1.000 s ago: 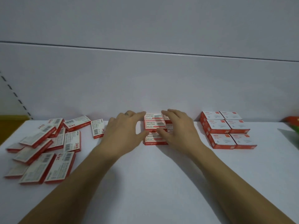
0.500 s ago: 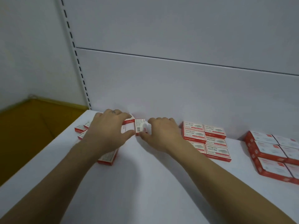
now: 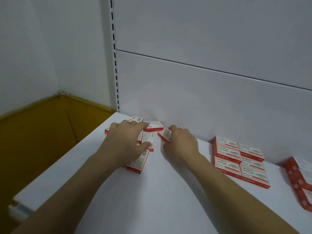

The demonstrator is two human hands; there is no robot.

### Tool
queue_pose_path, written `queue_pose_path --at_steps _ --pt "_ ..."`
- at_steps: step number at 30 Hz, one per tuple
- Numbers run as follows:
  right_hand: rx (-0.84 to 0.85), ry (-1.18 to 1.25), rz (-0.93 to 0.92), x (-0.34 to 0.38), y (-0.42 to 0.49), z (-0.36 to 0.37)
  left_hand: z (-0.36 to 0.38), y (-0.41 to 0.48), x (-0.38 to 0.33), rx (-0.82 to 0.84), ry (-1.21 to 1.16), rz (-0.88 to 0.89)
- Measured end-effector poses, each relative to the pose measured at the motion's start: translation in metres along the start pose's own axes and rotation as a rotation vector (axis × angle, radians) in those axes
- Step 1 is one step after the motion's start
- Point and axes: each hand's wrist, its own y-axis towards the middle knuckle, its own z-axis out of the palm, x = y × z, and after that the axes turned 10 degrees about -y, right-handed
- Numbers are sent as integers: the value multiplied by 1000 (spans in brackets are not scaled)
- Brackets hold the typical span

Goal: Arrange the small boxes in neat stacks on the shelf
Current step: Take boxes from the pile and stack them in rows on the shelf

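Several small red-and-white boxes lie loose in a pile (image 3: 148,141) at the shelf's far left corner. My left hand (image 3: 125,142) lies spread over that pile, fingers straight, thumb touching one box; it hides part of the pile. My right hand (image 3: 181,146) pinches one small box (image 3: 164,135), tilted up off the shelf, just right of the pile. A neat block of stacked boxes (image 3: 236,159) stands to the right by the back wall. Another stack (image 3: 300,179) is cut off by the right edge.
The white shelf (image 3: 152,191) ends at a left edge beside a yellow-brown floor (image 3: 33,132). A slotted upright (image 3: 114,65) runs up the back panel above the pile.
The view swung left. Both hands left the middle stack and moved to the loose pile; my right hand has taken hold of one box and lifted its edge.
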Motion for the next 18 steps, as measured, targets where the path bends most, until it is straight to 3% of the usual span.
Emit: queue_pose_path --at_steps 8,18 --pt "97 47 99 -15 7 -5 4 13 -13 64 -15 38" --pt "-69 -16 15 -54 -16 -45 8 33 -49 23 -90 197"
